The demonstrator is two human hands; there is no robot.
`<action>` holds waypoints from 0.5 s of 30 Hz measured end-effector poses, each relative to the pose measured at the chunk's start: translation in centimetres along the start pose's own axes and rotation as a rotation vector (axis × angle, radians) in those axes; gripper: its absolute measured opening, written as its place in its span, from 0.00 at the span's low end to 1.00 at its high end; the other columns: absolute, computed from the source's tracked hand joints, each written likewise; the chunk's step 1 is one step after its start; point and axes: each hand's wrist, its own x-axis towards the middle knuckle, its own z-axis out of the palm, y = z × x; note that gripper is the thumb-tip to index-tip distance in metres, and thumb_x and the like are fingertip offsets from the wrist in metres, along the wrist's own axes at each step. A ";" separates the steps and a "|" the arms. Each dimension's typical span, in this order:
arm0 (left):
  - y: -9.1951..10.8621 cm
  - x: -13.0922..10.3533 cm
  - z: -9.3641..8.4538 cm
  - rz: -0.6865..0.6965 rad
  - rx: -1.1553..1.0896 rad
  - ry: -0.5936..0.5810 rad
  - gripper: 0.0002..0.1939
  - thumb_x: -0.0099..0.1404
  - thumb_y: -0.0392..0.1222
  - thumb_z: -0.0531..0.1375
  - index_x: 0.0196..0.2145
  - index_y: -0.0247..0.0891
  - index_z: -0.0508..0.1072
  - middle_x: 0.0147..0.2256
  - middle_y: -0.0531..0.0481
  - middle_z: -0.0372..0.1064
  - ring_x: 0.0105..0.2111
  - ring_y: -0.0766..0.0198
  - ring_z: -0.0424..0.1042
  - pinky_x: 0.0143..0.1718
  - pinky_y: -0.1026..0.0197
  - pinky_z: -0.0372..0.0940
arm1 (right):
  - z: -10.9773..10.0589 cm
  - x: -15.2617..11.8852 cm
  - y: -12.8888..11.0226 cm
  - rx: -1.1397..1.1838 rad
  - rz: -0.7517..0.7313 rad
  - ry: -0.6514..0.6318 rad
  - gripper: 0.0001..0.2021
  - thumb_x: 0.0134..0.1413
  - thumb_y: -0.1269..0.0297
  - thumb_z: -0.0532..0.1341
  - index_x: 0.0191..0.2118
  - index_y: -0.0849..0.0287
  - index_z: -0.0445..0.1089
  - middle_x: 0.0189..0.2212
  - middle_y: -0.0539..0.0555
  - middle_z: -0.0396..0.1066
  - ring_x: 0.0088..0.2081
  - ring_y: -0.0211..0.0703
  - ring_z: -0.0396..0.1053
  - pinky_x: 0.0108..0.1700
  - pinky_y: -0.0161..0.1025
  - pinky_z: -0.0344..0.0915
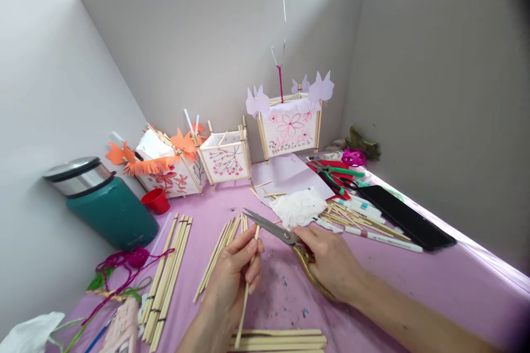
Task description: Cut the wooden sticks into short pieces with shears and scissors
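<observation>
My left hand pinches a thin wooden stick, which slants upward with its top end poking out above the fingers. Closed round the brass-coloured handles of a pair of scissors is my right hand. The grey blades point left and reach across the stick's top end; whether they touch it I cannot tell. Behind my left hand lies a row of loose thin sticks. Thicker sticks lie side by side at the bottom edge, below both hands.
Bundled sticks and a teal bottle are at left, near a red cup. Paper-sided stick lanterns stand along the back. Crumpled tissue, green-handled pliers, markers and a black phone lie at right.
</observation>
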 end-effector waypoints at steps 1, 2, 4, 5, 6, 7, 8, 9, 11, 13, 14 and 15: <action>0.0 0.0 0.0 0.001 0.001 -0.008 0.20 0.52 0.37 0.68 0.43 0.33 0.73 0.26 0.55 0.67 0.11 0.79 0.51 0.09 0.71 0.49 | 0.0 0.0 0.0 -0.012 -0.003 0.007 0.13 0.58 0.68 0.52 0.46 0.56 0.69 0.32 0.54 0.69 0.34 0.45 0.66 0.35 0.38 0.57; 0.0 0.0 0.0 0.003 0.002 -0.015 0.18 0.52 0.37 0.67 0.42 0.33 0.73 0.26 0.56 0.66 0.11 0.79 0.50 0.09 0.71 0.49 | -0.1 0.0 0.1 -0.026 -0.006 0.013 0.14 0.57 0.68 0.52 0.47 0.56 0.68 0.33 0.54 0.68 0.34 0.45 0.66 0.35 0.38 0.57; 0.0 0.1 -0.1 0.011 0.007 -0.028 0.15 0.52 0.38 0.67 0.39 0.34 0.72 0.26 0.57 0.66 0.11 0.79 0.50 0.09 0.71 0.49 | -0.2 0.0 0.2 -0.053 -0.013 0.019 0.17 0.55 0.69 0.53 0.50 0.55 0.66 0.35 0.54 0.68 0.34 0.45 0.66 0.36 0.39 0.57; 0.0 0.1 -0.2 0.017 0.011 -0.033 0.14 0.53 0.38 0.67 0.38 0.34 0.72 0.26 0.57 0.65 0.11 0.79 0.50 0.09 0.71 0.49 | -0.3 0.0 0.2 -0.062 -0.014 0.019 0.18 0.55 0.70 0.53 0.51 0.55 0.66 0.36 0.55 0.68 0.35 0.45 0.66 0.36 0.39 0.57; 0.0 0.1 -0.2 0.021 0.016 -0.039 0.13 0.53 0.38 0.67 0.37 0.34 0.72 0.26 0.57 0.65 0.12 0.79 0.50 0.09 0.71 0.49 | -0.3 0.0 0.2 -0.069 -0.014 0.015 0.18 0.54 0.70 0.53 0.52 0.55 0.66 0.36 0.55 0.68 0.35 0.46 0.66 0.36 0.39 0.57; -0.1 0.1 -0.3 0.022 0.022 -0.043 0.13 0.54 0.38 0.67 0.37 0.34 0.72 0.26 0.57 0.65 0.12 0.79 0.50 0.09 0.71 0.49 | -0.4 0.0 0.2 -0.075 -0.012 0.011 0.19 0.54 0.70 0.53 0.52 0.55 0.66 0.37 0.55 0.68 0.35 0.46 0.66 0.36 0.39 0.57; -0.1 0.2 -0.3 0.020 0.027 -0.045 0.12 0.54 0.38 0.67 0.36 0.34 0.72 0.26 0.57 0.65 0.12 0.79 0.50 0.09 0.71 0.49 | -0.4 0.0 0.2 -0.078 -0.010 0.007 0.19 0.54 0.70 0.53 0.52 0.55 0.66 0.37 0.55 0.68 0.35 0.46 0.66 0.36 0.39 0.56; 0.0 0.2 -0.3 0.018 0.029 -0.045 0.12 0.54 0.38 0.66 0.37 0.34 0.72 0.26 0.57 0.65 0.12 0.79 0.50 0.09 0.71 0.49 | -0.4 0.0 0.2 -0.076 -0.008 0.002 0.19 0.54 0.70 0.53 0.52 0.54 0.66 0.36 0.55 0.68 0.35 0.46 0.66 0.36 0.39 0.56; 0.0 0.2 -0.3 0.015 0.026 -0.043 0.12 0.54 0.38 0.66 0.37 0.35 0.71 0.26 0.57 0.65 0.12 0.79 0.50 0.09 0.71 0.48 | -0.5 0.0 0.2 -0.062 -0.003 -0.007 0.18 0.54 0.70 0.53 0.51 0.54 0.66 0.36 0.54 0.68 0.35 0.45 0.66 0.36 0.39 0.56; 0.1 0.1 -0.3 0.021 0.016 -0.038 0.13 0.54 0.37 0.66 0.38 0.35 0.71 0.27 0.57 0.65 0.12 0.79 0.49 0.10 0.71 0.48 | -0.6 0.0 0.1 -0.041 -0.001 -0.019 0.16 0.56 0.70 0.52 0.49 0.55 0.67 0.34 0.54 0.68 0.34 0.45 0.66 0.36 0.39 0.56; 0.1 0.1 -0.3 0.021 0.014 -0.034 0.13 0.54 0.36 0.66 0.38 0.34 0.71 0.26 0.57 0.65 0.12 0.79 0.49 0.10 0.71 0.48 | -0.6 0.1 0.1 -0.032 -0.002 -0.023 0.15 0.57 0.69 0.52 0.48 0.55 0.68 0.34 0.54 0.68 0.34 0.44 0.66 0.36 0.38 0.56; 0.1 0.1 -0.3 0.019 0.015 -0.029 0.14 0.54 0.36 0.66 0.38 0.34 0.71 0.26 0.57 0.65 0.11 0.79 0.49 0.10 0.71 0.49 | -0.6 0.1 0.1 -0.025 -0.005 -0.027 0.14 0.57 0.68 0.52 0.47 0.55 0.68 0.34 0.54 0.68 0.34 0.44 0.66 0.36 0.38 0.56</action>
